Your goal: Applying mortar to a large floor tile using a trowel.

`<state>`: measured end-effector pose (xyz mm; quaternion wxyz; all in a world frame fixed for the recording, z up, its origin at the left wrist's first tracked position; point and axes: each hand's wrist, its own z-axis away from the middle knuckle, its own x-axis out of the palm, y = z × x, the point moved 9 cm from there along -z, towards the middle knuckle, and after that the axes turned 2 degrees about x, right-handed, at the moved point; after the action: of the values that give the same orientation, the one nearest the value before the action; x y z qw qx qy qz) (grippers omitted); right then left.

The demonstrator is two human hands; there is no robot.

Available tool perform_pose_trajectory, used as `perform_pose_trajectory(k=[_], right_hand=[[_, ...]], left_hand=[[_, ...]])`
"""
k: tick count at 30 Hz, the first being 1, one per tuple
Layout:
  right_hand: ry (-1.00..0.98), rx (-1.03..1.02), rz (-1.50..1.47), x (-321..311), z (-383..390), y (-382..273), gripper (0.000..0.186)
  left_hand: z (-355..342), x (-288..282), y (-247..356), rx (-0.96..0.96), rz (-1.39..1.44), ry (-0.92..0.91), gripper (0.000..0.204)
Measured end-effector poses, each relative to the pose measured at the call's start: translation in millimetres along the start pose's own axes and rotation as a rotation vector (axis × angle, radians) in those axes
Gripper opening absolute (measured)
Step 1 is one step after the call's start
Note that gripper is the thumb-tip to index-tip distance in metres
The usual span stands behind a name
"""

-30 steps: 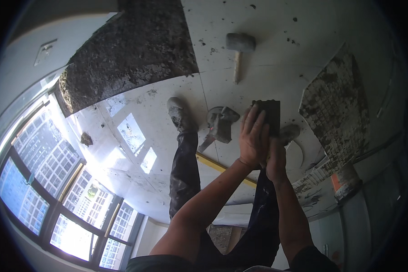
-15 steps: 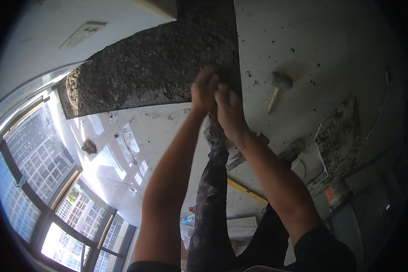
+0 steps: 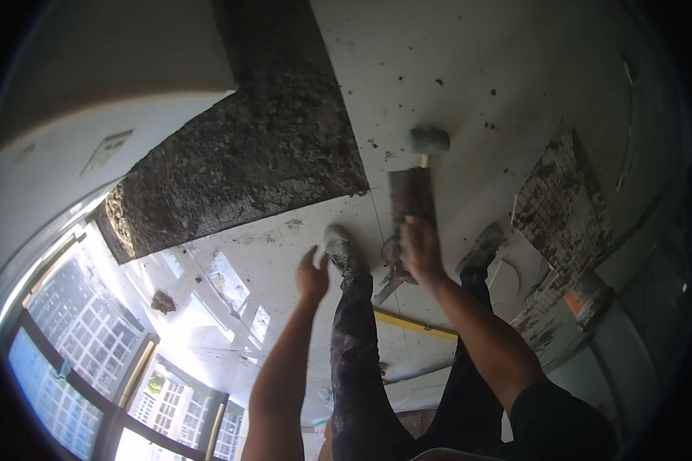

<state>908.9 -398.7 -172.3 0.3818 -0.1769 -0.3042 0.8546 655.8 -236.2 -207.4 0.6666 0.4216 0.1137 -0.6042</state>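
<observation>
My right hand [image 3: 420, 247] is closed on a flat rectangular trowel [image 3: 412, 190], dark with dried mortar and slightly blurred. Its blade points away from me and covers part of the handle of a mallet [image 3: 429, 140] with a dark head, lying on the tiles. My left hand [image 3: 312, 278] hangs beside my left shoe [image 3: 340, 247], fingers apart and nothing in them. Ahead and to the left spreads a bed of dark, rough mortar [image 3: 254, 146], bordered by pale floor tiles [image 3: 407, 61].
A yellow level [image 3: 415, 326] lies between my legs, near another grey tool [image 3: 388, 289]. On the right rests a broken, mortar-crusted tile piece [image 3: 563, 203]. A mortar lump [image 3: 162, 302] sits at left by the bright windows [image 3: 84, 307]. A white wall [image 3: 61, 154] edges the mortar.
My hands, earlier together over the mortar's near corner, have parted. The right has come back and taken hold of the trowel; the left has drawn back toward me. The view has shifted.
</observation>
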Motion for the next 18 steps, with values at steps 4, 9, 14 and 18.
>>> perform_pose_trajectory(k=[4,9,14,18], right_hand=[[0.303,0.245,-0.233,-195.5,46.7,37.0,0.035],[0.866,0.285,-0.448,-401.3,103.4,103.1,0.035],[0.789,0.392,-0.514,-502.3,95.9,142.2,0.043],[0.666,0.349,-0.465,-526.0,62.3,166.4,0.045]], left_hand=[[39.9,109.1,139.2,0.203,0.031,-0.226,0.048],[63.2,227.4,295.9,0.257,0.092,-0.424,0.050],[89.2,299.7,428.4,0.728,0.026,-0.320,0.054],[123.3,372.4,483.0,0.984,-0.148,-0.318,0.062]])
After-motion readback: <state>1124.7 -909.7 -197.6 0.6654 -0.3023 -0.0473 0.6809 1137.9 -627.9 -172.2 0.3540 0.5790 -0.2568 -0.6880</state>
